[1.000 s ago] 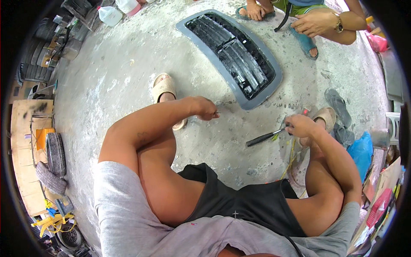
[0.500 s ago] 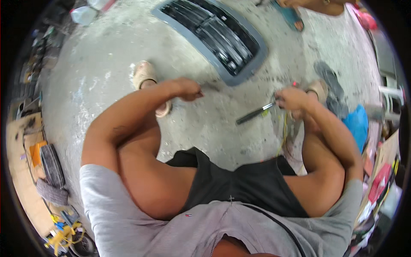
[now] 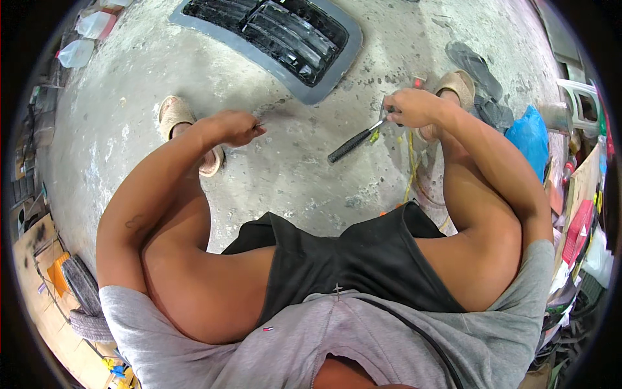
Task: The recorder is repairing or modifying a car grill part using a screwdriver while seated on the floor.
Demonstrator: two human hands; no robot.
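Observation:
My left hand (image 3: 241,128) hangs closed over the concrete floor, beyond my left knee. Something small and dark pokes out at its fingertips, too small to name. My right hand (image 3: 412,107) is closed round the metal end of a hand tool (image 3: 350,145). The tool's black textured grip points down and to the left, and its head is mostly hidden by my fingers. Ahead of both hands lies a curved black louvred vent panel (image 3: 299,35) with a grey border, apart from them.
Yellow cord (image 3: 411,170) runs along the floor below my right hand. A blue plastic bag (image 3: 528,142), dark slippers (image 3: 476,70) and a white plastic stool (image 3: 578,100) stand on the right. Clear plastic jugs (image 3: 76,53) are at the far left, with boards (image 3: 44,259) nearer.
The view has turned, so the vent panel sits farther up and left. Another person's arm and sandalled foot at the top right are out of view. Both hands keep their closed shape.

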